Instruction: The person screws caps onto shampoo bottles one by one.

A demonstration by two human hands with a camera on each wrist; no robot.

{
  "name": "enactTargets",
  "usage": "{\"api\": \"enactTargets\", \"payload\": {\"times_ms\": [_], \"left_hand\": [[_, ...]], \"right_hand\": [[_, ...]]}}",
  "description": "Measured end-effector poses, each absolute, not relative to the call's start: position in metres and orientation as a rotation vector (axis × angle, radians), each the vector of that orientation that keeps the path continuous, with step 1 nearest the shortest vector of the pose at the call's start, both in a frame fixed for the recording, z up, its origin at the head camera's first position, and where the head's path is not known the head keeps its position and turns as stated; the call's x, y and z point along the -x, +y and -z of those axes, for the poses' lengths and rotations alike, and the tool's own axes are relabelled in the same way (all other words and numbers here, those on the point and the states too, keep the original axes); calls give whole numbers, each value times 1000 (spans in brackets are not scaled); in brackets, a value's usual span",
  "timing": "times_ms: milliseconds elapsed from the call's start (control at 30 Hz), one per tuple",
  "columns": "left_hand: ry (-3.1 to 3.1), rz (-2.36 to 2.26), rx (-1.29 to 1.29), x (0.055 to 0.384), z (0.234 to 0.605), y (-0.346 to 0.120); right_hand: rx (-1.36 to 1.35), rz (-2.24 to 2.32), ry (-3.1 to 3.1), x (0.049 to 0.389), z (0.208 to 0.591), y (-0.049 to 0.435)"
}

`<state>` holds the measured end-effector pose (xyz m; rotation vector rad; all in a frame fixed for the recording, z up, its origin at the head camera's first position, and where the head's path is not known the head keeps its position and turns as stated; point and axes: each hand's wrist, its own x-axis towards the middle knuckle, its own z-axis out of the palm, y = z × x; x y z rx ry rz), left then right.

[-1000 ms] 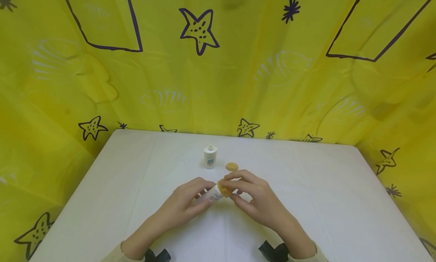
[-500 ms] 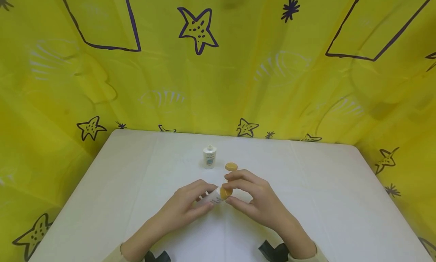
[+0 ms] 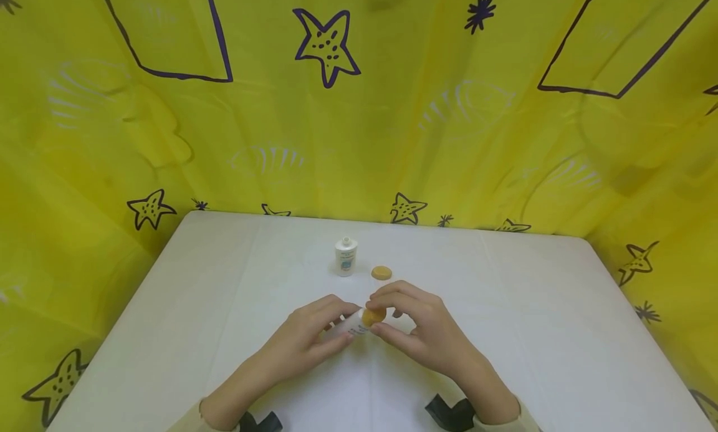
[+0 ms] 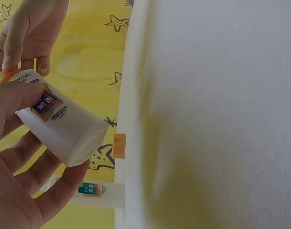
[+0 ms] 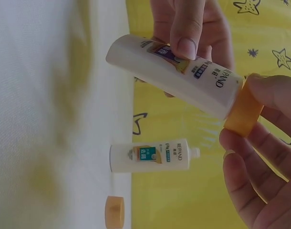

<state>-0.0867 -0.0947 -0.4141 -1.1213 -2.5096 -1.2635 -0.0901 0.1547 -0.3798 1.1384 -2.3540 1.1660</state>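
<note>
My left hand (image 3: 314, 332) grips a small white shampoo bottle (image 5: 179, 71) with a purple label, fingers on one side and thumb on the other. The bottle is tilted, its capped end toward my right hand (image 3: 421, 323). That hand pinches the orange-gold cap (image 5: 243, 112) between thumb and fingers; the cap sits against the bottle's neck end. Behind the hands a second white bottle (image 3: 346, 257) with a green-blue label stands upright, its bare nozzle showing. Beside it a loose orange-gold cap (image 3: 382, 273) rests on the table.
The white-covered table (image 3: 505, 320) reaches back to a yellow curtain (image 3: 359, 126) printed with starfish and fish. Black straps (image 3: 451, 413) show at both wrists near the front edge.
The capped end of the held bottle has tipped slightly lower and toward the person. The right thumb and fingers have shifted on the cap. The standing bottle and loose cap have stayed put.
</note>
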Motion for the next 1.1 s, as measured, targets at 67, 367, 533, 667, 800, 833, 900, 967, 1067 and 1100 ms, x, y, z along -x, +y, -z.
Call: {"api": "enactTargets", "payload": {"times_ms": [67, 367, 533, 667, 800, 833, 900, 967, 1067, 1100], "left_hand": [[-2514, 1266, 1118, 87, 414, -95], [-2563, 1270, 1062, 88, 414, -98], [-2578, 1279, 1044, 89, 412, -98], [-2590, 1298, 1050, 90, 413, -99], [-2591, 1327, 1080, 91, 412, -100], [-2592, 1338, 1090, 91, 412, -100], [-2592, 1362, 1110, 91, 411, -100], [-2592, 1396, 1133, 92, 411, -101], [-2599, 1466, 1163, 93, 411, -102], [-2598, 1502, 1178, 94, 412, -102]], "right_hand": [[-1138, -1168, -2355, 90, 380, 155], [-1152, -1187, -2354, 90, 380, 156], [-1166, -1192, -2341, 91, 380, 156], [-1180, -1181, -2340, 92, 380, 157], [-1204, -1137, -2340, 93, 380, 158], [-1211, -1126, -2339, 94, 380, 158], [-1227, -1122, -2330, 94, 380, 159], [-1242, -1124, -2317, 95, 381, 159], [-1257, -1119, -2299, 96, 381, 160], [-1264, -1118, -2292, 96, 381, 160]]}}
